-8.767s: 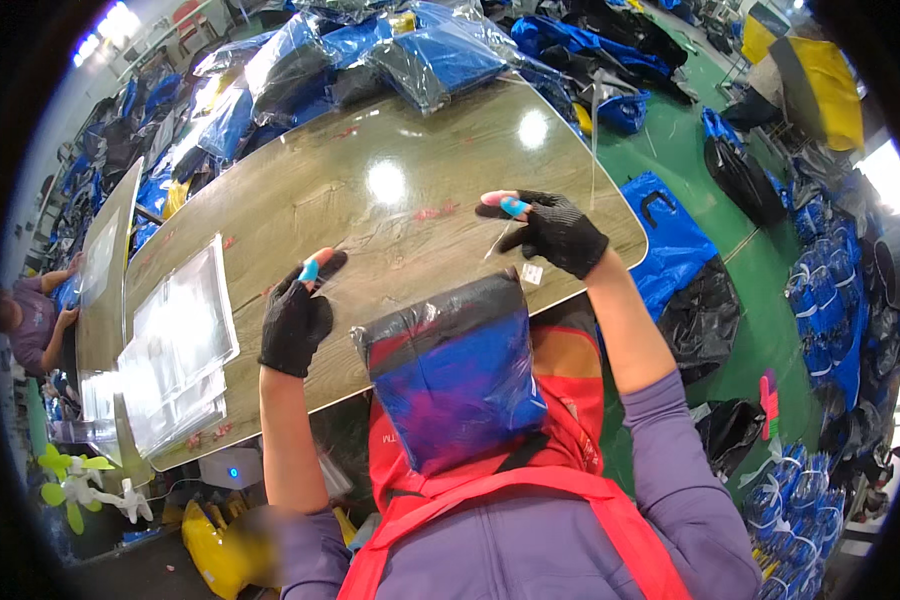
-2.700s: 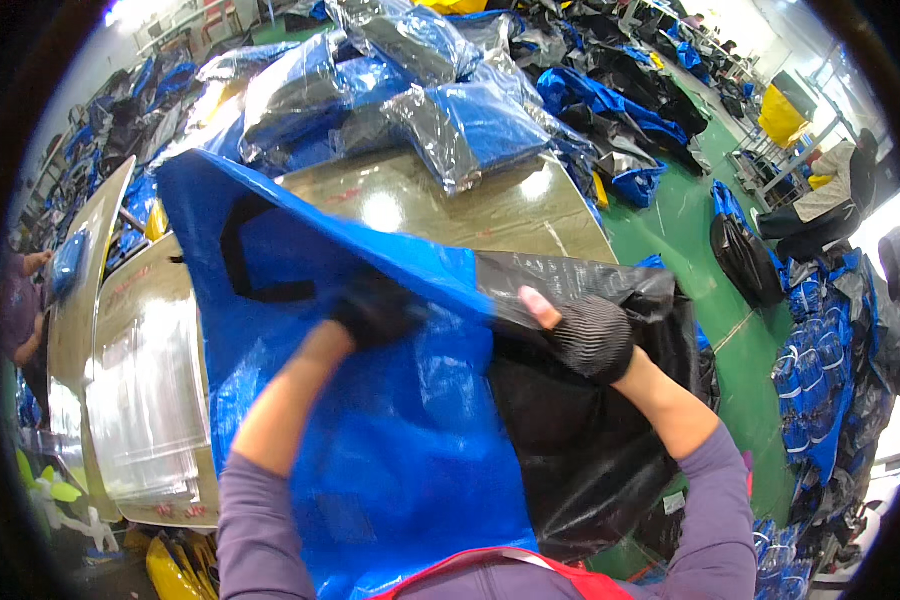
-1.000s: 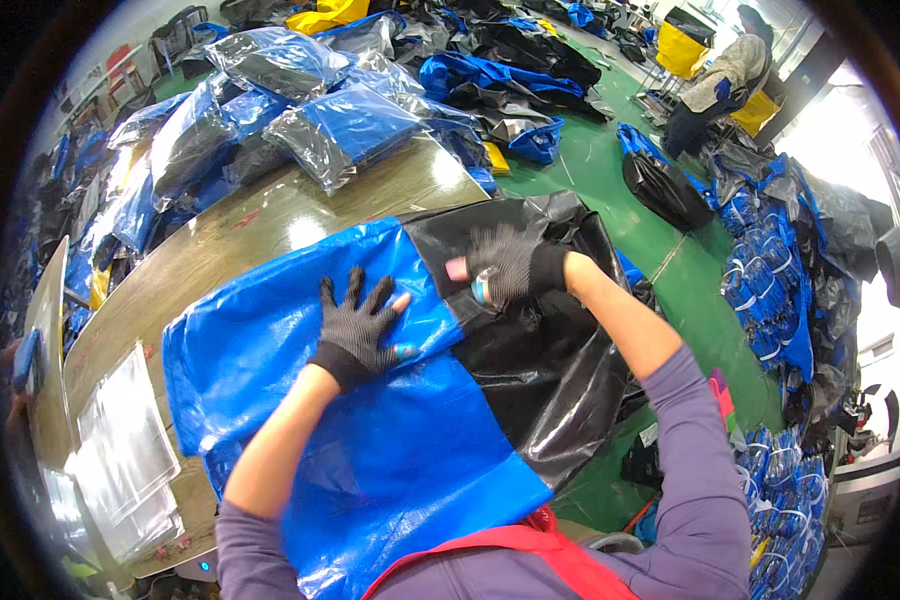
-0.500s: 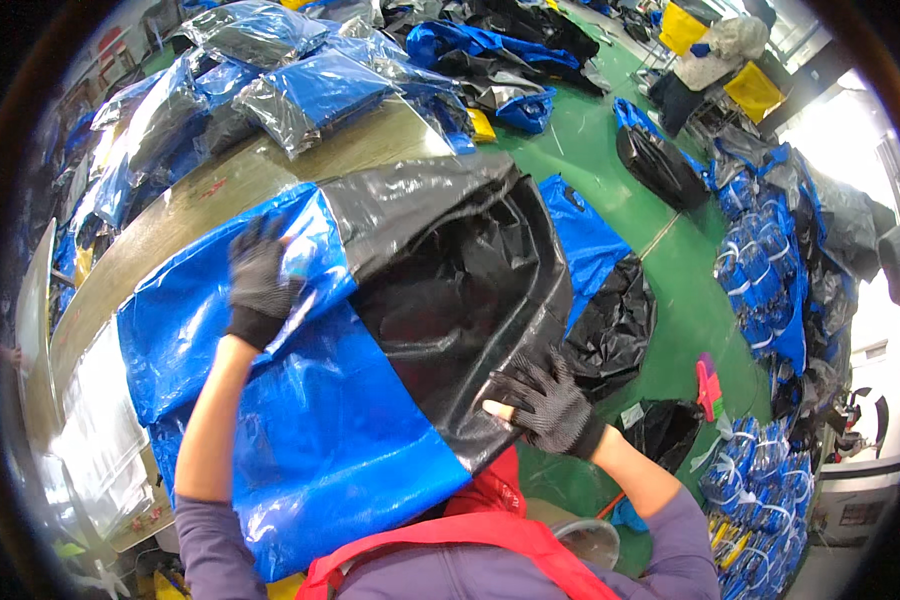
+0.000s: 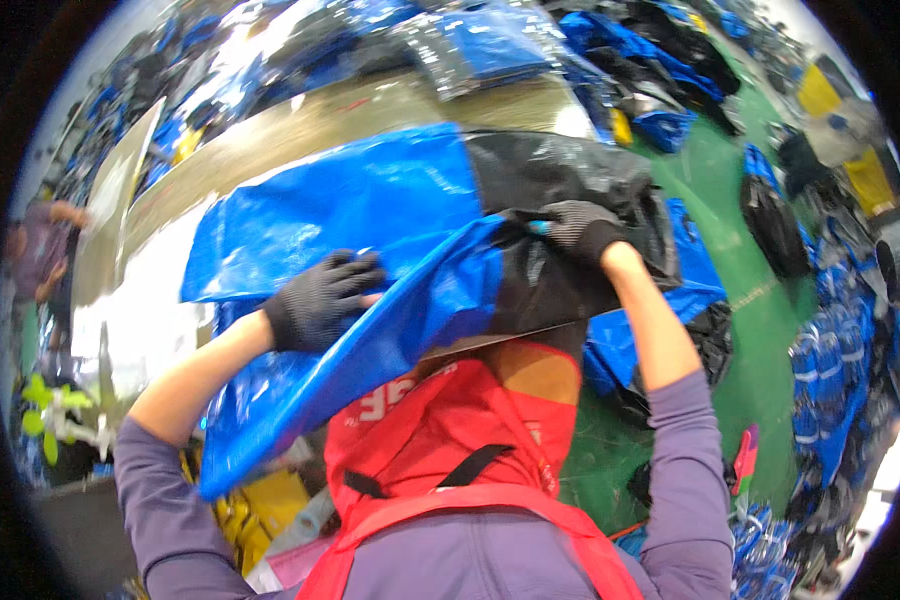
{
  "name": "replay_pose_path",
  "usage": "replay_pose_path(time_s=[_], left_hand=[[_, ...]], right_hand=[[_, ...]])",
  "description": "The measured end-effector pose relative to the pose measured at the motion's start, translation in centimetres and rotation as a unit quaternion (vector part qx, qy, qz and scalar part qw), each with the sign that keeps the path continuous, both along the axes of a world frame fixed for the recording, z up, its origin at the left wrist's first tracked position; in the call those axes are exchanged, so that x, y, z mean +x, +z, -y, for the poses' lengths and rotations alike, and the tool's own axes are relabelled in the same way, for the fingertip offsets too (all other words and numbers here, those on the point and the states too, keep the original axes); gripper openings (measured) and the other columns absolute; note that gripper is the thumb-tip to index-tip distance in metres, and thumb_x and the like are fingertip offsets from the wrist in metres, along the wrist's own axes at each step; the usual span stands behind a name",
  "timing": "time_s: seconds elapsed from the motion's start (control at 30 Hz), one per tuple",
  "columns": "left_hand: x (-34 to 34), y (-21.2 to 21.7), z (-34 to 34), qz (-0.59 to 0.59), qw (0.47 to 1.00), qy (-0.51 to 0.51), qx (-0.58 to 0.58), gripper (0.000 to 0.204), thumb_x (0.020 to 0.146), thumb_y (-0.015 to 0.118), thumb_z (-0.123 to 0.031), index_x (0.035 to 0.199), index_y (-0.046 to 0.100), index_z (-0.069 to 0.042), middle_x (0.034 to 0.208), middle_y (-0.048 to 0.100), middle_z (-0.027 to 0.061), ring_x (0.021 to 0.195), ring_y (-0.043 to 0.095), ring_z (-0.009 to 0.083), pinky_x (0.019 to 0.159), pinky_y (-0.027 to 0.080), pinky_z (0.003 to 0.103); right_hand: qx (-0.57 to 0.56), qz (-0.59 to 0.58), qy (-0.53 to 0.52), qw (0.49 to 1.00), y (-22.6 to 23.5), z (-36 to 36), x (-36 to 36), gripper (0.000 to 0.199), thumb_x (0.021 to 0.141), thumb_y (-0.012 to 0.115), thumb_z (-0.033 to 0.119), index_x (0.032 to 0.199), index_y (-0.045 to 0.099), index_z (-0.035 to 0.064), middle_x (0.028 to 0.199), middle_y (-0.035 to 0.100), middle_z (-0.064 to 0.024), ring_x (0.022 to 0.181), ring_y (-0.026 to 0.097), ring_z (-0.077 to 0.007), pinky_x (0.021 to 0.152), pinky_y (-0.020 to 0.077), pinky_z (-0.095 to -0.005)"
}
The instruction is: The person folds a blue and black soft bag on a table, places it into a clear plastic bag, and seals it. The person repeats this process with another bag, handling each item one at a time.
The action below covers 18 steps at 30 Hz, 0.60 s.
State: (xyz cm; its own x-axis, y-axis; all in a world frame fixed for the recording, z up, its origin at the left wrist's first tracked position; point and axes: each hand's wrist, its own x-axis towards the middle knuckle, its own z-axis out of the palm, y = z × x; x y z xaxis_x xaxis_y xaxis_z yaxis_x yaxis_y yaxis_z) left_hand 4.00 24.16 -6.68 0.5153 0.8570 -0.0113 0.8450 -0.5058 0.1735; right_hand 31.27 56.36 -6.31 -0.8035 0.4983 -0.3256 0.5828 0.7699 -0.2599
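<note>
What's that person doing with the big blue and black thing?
A person in black gloves is folding a big blue and black bag on a long table. The left hand presses flat on the blue part. The right hand grips the folded edge where blue meets black. More bags wrapped in clear plastic are piled at the far end.

I have one view only, from the camera worn on the person's head, so nothing is shared with a second view. It looks steeply down over the red apron [image 5: 440,420] and purple sleeves, out across the table [image 5: 370,110] ahead. The left hand [image 5: 320,298] and right hand [image 5: 582,228] sit close below the lens. The fisheye bends the table's edge, and the green floor [image 5: 760,290] curves away on the right.
</note>
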Motion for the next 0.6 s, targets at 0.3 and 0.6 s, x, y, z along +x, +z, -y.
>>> replay_pose_path(time_s=[0.3, 0.6], left_hand=[[-4.7, 2.0, 28.5, 0.389, 0.660, 0.638, -0.076, 0.045, 0.084, 0.063, -0.022, 0.123, 0.050, -0.004, 0.123, 0.048, 0.0136, 0.107, 0.050, 0.0260, 0.093, 0.040, 0.038], [-5.6, -2.4, 21.6, -0.058, 0.703, 0.708, -0.004, 0.066, 0.085, 0.065, -0.025, 0.138, 0.039, 0.005, 0.132, 0.050, 0.0267, 0.123, 0.049, 0.0379, 0.105, 0.038, 0.041]], right_hand=[[-0.026, -0.048, 0.001, 0.998, 2.1, 1.2, 0.8, 0.048, 0.089, 0.051, 0.052, 0.108, 0.067, 0.0107, 0.101, 0.067, -0.0196, 0.097, 0.062, -0.0392, 0.086, 0.0485, -0.0449], [0.087, 0.099, 0.013, 0.991, 2.0, 5.2, 1.8, 0.053, 0.084, 0.054, 0.058, 0.090, 0.074, 0.0094, 0.088, 0.070, -0.0174, 0.085, 0.067, -0.0360, 0.077, 0.0520, -0.0454]])
